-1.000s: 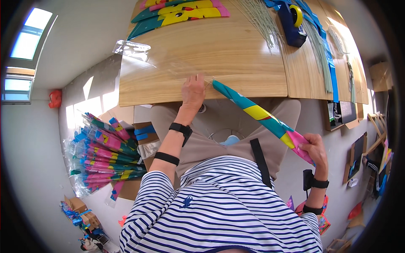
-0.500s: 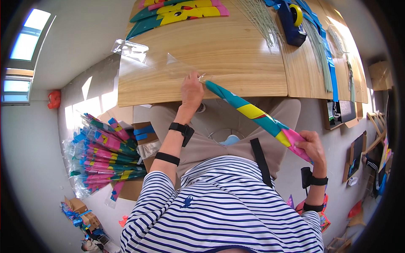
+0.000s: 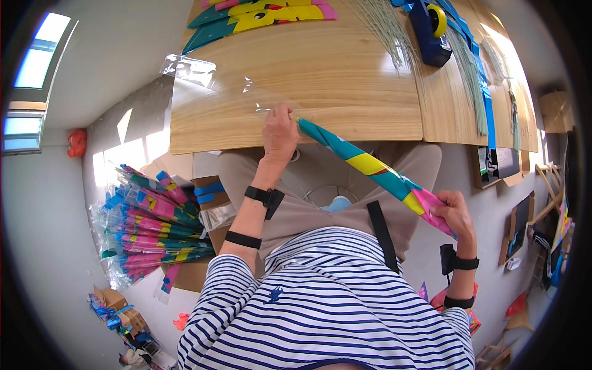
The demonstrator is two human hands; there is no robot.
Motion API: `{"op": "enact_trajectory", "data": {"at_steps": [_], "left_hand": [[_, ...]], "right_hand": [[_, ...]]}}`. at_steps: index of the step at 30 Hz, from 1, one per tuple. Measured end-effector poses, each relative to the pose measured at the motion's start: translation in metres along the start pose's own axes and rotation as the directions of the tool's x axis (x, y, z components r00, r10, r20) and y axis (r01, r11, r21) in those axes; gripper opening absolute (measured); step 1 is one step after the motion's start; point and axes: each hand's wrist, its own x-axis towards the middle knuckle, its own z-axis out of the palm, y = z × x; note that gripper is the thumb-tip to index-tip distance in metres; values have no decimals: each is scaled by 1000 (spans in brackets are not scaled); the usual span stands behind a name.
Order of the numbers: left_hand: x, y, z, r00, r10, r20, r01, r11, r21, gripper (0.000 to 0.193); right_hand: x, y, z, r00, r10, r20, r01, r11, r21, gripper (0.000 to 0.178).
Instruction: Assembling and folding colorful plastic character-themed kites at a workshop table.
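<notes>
A long, tightly rolled bundle of teal, yellow and pink printed fabric (image 3: pixel 370 165) slants over my lap, its narrow teal tip at the table's front edge. Round its wide pink end my right hand (image 3: pixel 454 213) is closed. At the other end, my left hand (image 3: pixel 280 132) pinches the mouth of a long clear plastic sleeve (image 3: pixel 246 92), right beside the teal tip. The sleeve stretches away over the wooden table (image 3: pixel 308 68) toward the upper left. Whether the tip sits inside the sleeve I cannot tell.
Flat printed fabric pieces (image 3: pixel 265 18) lie at the table's back. Thin pale rods (image 3: pixel 385 34), a dark blue tape dispenser (image 3: pixel 431 43) and blue strips (image 3: pixel 486 105) are to the right. Several sleeved bundles (image 3: pixel 154 225) stack on a carton at my left. Another clear sleeve (image 3: pixel 188 71) lies at the table's left edge.
My left hand has shifted very slightly left and down with the sleeve's mouth. Glints on the sleeve have changed. My right hand and the bundle are almost unmoved.
</notes>
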Motion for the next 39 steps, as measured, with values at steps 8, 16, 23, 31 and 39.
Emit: {"op": "enact_trajectory", "data": {"at_steps": [8, 16, 23, 31, 39], "left_hand": [[-11, 41, -1, 994, 24, 102, -11, 992, -125, 23], [-42, 92, -8, 980, 125, 157, -69, 945, -319, 20], [-64, 134, -17, 933, 215, 288, -37, 854, -518, 20], [-82, 35, -45, 786, -578, 220, 578, 561, -592, 32], [-62, 24, -4, 601, -488, 632, 539, -336, -772, 30]], "right_hand": [[12, -19, 15, 998, -59, 27, 58, 998, 25, 16], [41, -52, 59, 991, -125, 52, 114, 979, 169, 41], [75, -80, 105, 989, -114, 97, 78, 946, 316, 99], [65, -87, 116, 990, -108, 90, 64, 916, 397, 100], [58, -109, 131, 985, -114, 130, 58, 926, 374, 99]]}}
